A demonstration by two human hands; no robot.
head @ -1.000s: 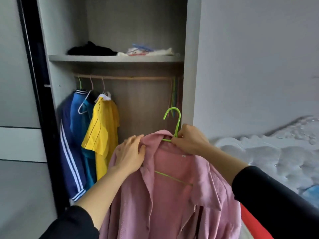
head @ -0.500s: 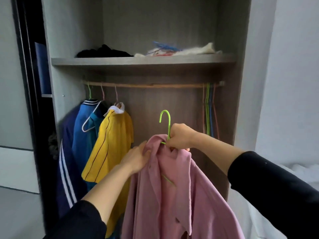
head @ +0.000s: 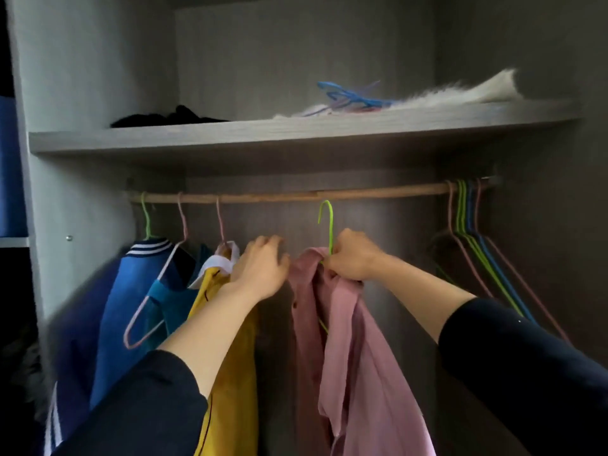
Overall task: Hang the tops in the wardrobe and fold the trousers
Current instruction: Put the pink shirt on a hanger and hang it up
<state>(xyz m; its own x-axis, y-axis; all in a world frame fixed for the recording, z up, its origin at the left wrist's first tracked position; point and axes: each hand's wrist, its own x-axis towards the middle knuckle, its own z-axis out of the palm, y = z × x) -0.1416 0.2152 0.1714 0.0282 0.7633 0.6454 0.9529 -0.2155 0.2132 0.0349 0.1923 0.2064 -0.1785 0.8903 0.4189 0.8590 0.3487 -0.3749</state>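
Gripping green hanger (head: 330,225), right hand (head: 353,256) has raised pink shirt (head: 355,357) nearer rail (head: 362,195); left hand (head: 260,269) now loose

No legible text, label, brand or number anywhere in view.

A pink shirt (head: 348,340) is held up inside the wardrobe (head: 98,77) on a green hanger (head: 329,225). The hanger's neck is gripped by the right hand (head: 353,258) together with the collar. The hook is raised just below the wooden rail (head: 296,196), not yet over it. The left hand (head: 263,268) is held with loosely bent fingers just left of the collar. A yellow top (head: 227,357) and a blue top (head: 121,307) are hung further left. Empty hangers (head: 470,232) are bunched at the rail's right end.
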